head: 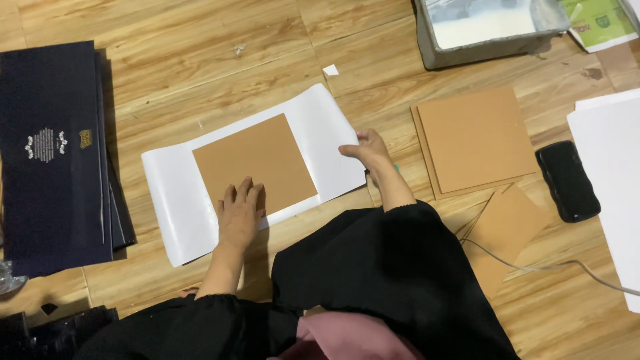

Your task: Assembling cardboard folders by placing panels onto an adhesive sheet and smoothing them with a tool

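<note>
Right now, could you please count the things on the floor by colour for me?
Brown: 3, the board under the left hand, the stack of boards, the loose board.
White: 2, the sheet held by the right hand, the paper pile.
Black: 2, the dark stack, the block.
Total: 7

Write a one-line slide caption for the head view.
Left hand presses a brown board onto a white sheet while the right hand holds the sheet's edge.

Left hand [239,210] presses brown board [253,162] onto white sheet [319,120]; right hand [367,150] grips the sheet's edge.
</note>
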